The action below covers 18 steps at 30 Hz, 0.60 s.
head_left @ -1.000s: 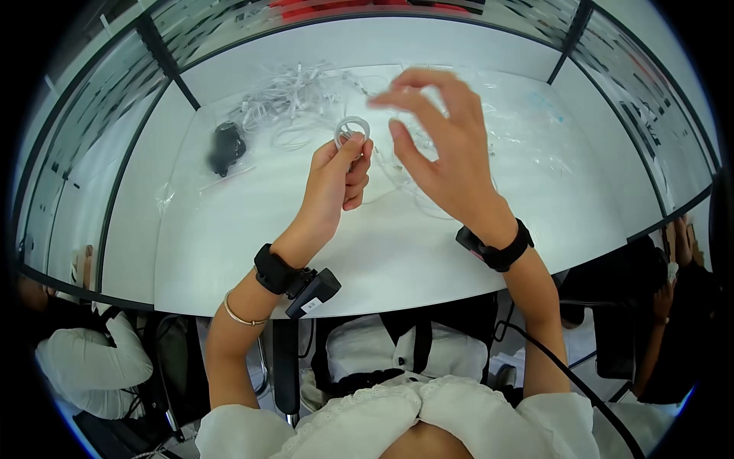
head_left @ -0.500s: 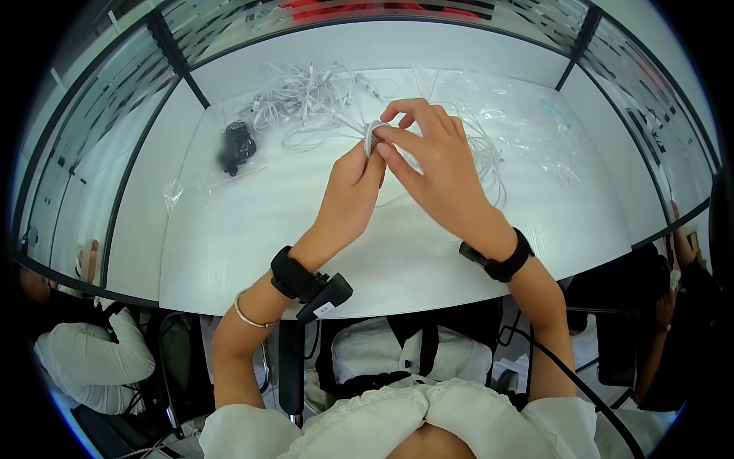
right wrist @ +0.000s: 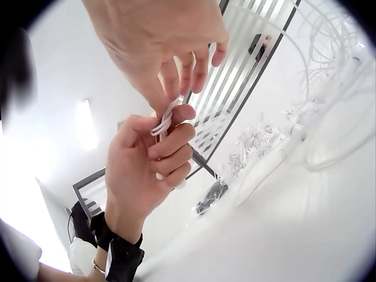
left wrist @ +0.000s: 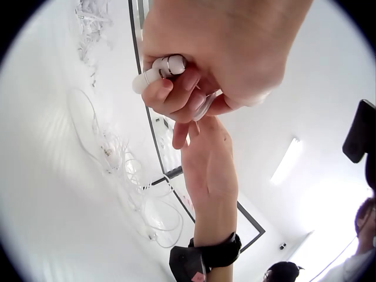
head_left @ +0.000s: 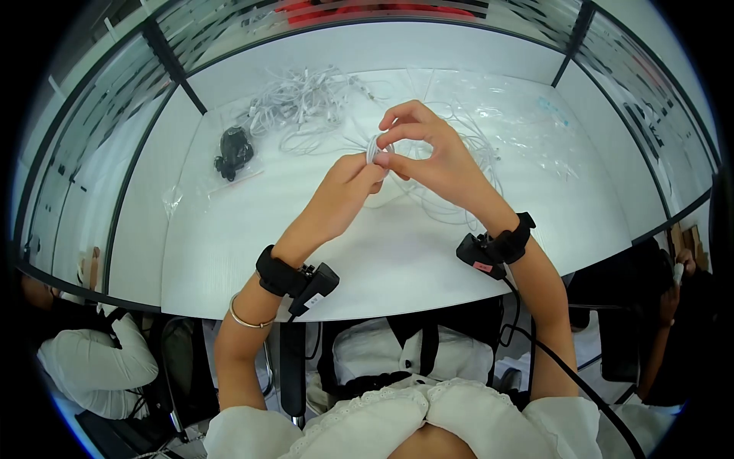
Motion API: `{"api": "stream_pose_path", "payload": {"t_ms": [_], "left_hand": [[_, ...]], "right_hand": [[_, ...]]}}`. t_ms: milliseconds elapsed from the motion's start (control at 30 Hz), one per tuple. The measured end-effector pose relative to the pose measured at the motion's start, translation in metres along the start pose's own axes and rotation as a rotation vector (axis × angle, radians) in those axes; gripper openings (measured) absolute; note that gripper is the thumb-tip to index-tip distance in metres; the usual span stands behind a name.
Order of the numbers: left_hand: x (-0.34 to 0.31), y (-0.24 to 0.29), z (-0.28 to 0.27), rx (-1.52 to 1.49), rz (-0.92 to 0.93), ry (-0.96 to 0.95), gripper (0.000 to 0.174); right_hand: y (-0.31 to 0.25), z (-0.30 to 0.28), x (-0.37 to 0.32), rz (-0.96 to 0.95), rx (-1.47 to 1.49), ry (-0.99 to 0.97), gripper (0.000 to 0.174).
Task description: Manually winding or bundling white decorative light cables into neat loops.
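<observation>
Over the table, my left hand (head_left: 342, 193) grips a coiled pair of white wired earphones (head_left: 372, 148). Two white earbuds (left wrist: 170, 66) with silver bands stick out by its curled fingers in the left wrist view. From the right, my right hand (head_left: 437, 158) pinches the top of the coil between thumb and index finger, its other fingers raised and bent. Twisted strands of the cable (right wrist: 163, 124) show between both hands in the right wrist view. The left fingers hide part of the bundle.
A tangled heap of white cables (head_left: 302, 99) lies at the back left, beside a black bundle (head_left: 235, 149) in clear plastic. More loose white cables (head_left: 483, 145) lie behind the right hand. Clear plastic sheeting (head_left: 535, 126) covers the back right. Partition walls (head_left: 375, 47) edge the table.
A second ago my right hand was raised apart from the coil; it has come down and now pinches it. My left hand has shifted right and turned slightly, still holding the earphones.
</observation>
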<state>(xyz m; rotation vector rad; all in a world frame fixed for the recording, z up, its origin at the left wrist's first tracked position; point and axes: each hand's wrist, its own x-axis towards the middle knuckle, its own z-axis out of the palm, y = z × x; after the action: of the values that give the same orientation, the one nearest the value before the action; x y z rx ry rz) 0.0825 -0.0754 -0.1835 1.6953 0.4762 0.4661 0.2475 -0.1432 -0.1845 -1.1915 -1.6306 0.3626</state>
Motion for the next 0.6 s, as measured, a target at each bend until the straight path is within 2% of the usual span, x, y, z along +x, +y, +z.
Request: {"api": "stream_pose_path", "payload": {"t_ms": [67, 167, 267, 300, 400, 467, 600], "left_hand": [[0.001, 0.003, -0.003, -0.065, -0.024, -0.029, 0.021], [0.004, -0.004, -0.004, -0.005, 0.015, 0.096, 0.023], [0.005, -0.006, -0.002, -0.038, 0.023, 0.163, 0.025], [0.004, -0.004, -0.002, -0.03, 0.013, 0.188, 0.026], [0.01, -0.014, -0.003, 0.161, 0.201, 0.295, 0.03], [0.009, -0.013, -0.004, 0.252, 0.246, 0.286, 0.028], [0.009, -0.011, -0.011, 0.411, 0.265, 0.226, 0.023]], "right_hand": [[0.001, 0.002, 0.001, -0.119, -0.147, 0.037, 0.01], [-0.012, 0.006, 0.002, -0.281, -0.415, 0.145, 0.009], [-0.013, 0.008, 0.004, -0.33, -0.481, 0.198, 0.01], [-0.011, 0.008, 0.004, -0.317, -0.48, 0.198, 0.01], [-0.008, 0.008, 0.005, -0.273, -0.474, 0.197, 0.01], [-0.008, 0.008, 0.005, -0.239, -0.465, 0.195, 0.009], [0.008, 0.009, 0.004, -0.103, -0.253, 0.153, 0.01]]}}
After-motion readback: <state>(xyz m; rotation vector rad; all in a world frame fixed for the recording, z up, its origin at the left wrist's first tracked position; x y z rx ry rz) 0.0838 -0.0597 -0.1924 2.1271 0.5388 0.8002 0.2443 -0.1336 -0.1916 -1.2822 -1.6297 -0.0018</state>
